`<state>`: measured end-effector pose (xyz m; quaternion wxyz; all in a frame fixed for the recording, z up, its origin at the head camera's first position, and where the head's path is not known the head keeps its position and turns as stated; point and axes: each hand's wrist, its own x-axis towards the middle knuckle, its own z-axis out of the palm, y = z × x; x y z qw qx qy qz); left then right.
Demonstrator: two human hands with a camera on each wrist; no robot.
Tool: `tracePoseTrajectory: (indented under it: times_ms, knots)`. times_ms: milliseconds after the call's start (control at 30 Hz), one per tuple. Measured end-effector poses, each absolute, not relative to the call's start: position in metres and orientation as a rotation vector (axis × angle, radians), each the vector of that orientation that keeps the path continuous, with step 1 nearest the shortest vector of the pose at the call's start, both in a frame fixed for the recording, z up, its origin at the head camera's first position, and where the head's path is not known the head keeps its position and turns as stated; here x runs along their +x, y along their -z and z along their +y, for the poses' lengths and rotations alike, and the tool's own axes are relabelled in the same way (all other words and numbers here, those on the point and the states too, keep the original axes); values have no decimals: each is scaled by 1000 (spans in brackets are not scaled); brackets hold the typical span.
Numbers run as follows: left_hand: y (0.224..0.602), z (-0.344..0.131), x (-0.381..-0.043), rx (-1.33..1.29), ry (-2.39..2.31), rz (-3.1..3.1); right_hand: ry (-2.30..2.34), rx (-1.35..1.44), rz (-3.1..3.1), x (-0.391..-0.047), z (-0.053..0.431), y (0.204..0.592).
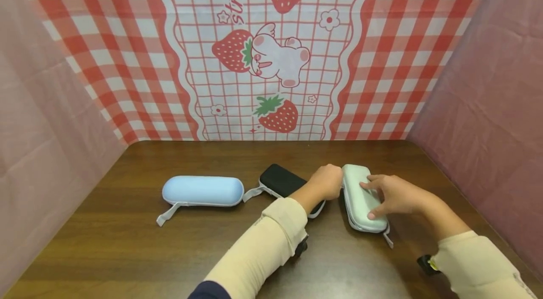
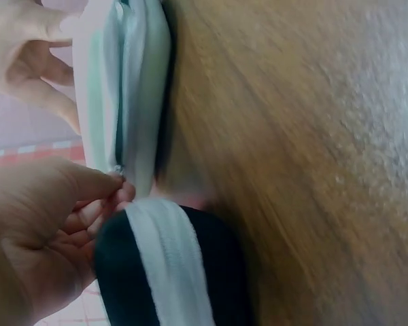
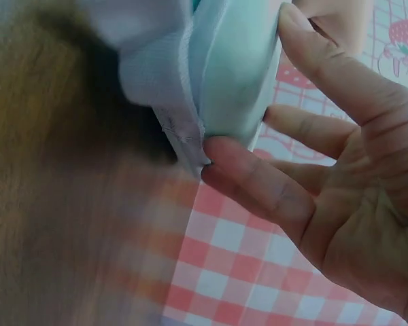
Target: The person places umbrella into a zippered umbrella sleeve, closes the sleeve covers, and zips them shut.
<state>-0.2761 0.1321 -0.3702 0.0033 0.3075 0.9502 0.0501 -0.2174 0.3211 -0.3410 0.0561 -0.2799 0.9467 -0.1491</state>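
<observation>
A mint green zippered glasses case (image 1: 358, 202) lies lengthwise on the right half of the table, its zip closed along the side that shows. At its far left corner my left hand (image 1: 327, 182) pinches the small zipper pull (image 2: 119, 170) between thumb and fingers. My right hand (image 1: 396, 194) holds the same case from the right, thumb and fingers spread over its top and far edge. In the right wrist view, fingertips (image 3: 221, 151) press the case by its grey strap end. A black glasses case (image 1: 283, 180) lies partly hidden behind my left wrist.
A light blue glasses case (image 1: 202, 191) with a grey strap lies at the left on the brown wooden table (image 1: 127, 242). A red-checked strawberry cloth (image 1: 271, 53) hangs along the back edge, and pink cloths (image 1: 479, 101) flank the sides.
</observation>
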Motion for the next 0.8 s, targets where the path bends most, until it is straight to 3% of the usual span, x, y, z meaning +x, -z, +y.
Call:
tracePoseTrajectory:
  times_ms: [367, 800]
  knots:
    - [366, 131, -255, 1212, -23, 2870, 429, -720, 2896, -216, 317, 342]
    - [361, 119, -230, 1316, -84, 2713, 434, -726, 2904, -218, 317, 340]
